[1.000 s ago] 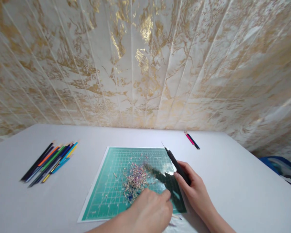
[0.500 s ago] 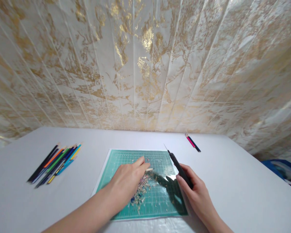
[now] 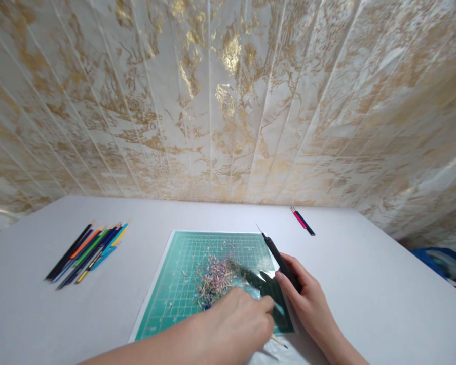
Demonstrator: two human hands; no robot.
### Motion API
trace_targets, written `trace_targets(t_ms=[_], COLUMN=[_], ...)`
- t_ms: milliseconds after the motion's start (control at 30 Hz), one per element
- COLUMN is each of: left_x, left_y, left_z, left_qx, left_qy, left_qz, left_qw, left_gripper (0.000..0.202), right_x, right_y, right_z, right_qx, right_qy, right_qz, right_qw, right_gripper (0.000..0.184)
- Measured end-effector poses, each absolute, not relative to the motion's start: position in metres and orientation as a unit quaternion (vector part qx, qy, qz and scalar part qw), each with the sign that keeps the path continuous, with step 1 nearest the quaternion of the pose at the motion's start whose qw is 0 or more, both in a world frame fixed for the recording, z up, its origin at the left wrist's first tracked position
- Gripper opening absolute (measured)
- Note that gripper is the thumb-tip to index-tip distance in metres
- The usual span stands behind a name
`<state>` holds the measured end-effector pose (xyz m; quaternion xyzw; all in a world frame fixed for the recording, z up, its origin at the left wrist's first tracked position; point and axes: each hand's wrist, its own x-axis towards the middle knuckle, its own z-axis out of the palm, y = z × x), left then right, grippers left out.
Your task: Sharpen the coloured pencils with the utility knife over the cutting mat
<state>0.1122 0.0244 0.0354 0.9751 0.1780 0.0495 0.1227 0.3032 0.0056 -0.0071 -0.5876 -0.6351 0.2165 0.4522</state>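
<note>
My right hand (image 3: 309,301) is closed around the black handle of a craft knife (image 3: 279,258), its thin blade pointing up and away to the left. Over the near part of the green cutting mat (image 3: 163,294), my left hand (image 3: 237,319) is closed on a pencil (image 3: 279,341). Only the pale, dark-tipped end of this pencil shows below the fingers; the hand hides the rest. A loose pile of pencil shavings (image 3: 215,279) lies mid-mat, just beyond the left hand. The blade and the pencil are apart.
Several coloured pencils (image 3: 95,251) lie bunched on the white table (image 3: 365,284) at the left. Two more, one pink (image 3: 299,219) and one dark (image 3: 306,223), lie at the back right. A blue item (image 3: 437,261) is beyond the right edge. A gold-patterned covering (image 3: 228,126) rises behind.
My left hand has moved right and toward me with the pencil, uncovering the shavings. The pencil's tip now points toward the lower right. My right hand and knife have hardly moved.
</note>
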Motion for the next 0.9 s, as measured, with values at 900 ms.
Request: trace_targets(t_ms=[900], left_x=[0.081], left_y=[-0.017], left_z=[0.016], left_qx=[0.965], left_qy=[0.184], left_qz=[-0.007], left_qw=[0.187], left_gripper=[0.007], right_x=[0.301], right_y=[0.004], right_z=[0.0], right_qx=[-0.591], right_qy=[-0.636], right_qz=[0.236], right_qw=[0.436], right_gripper=[0.038])
